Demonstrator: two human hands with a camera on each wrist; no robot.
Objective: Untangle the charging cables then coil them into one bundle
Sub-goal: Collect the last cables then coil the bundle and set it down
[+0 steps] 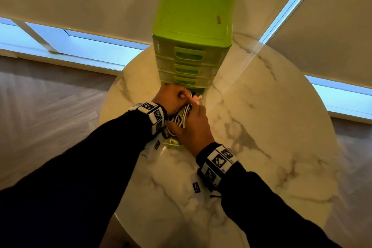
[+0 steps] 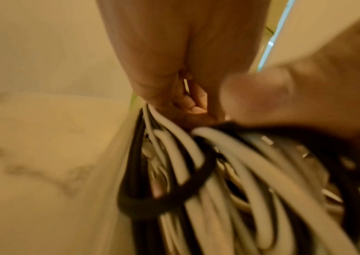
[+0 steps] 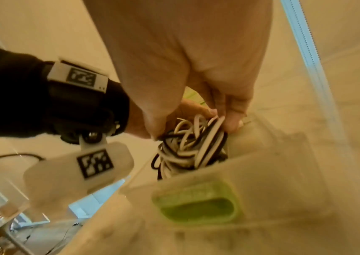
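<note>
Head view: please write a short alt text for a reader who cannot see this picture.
Two hands, the left hand and the right hand, grip a tangled bunch of black and white cables over a pulled-out drawer. It belongs to a green drawer unit standing on a round marble table.

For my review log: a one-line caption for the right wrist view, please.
Right hand and left hand grip a tangle of black and white charging cables above an open translucent drawer with a green handle.

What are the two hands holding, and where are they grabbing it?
Both hands hold the bundle of cables, black and white ones mixed. The left hand grips its far end, the right hand its near end, above the open drawer.
</note>
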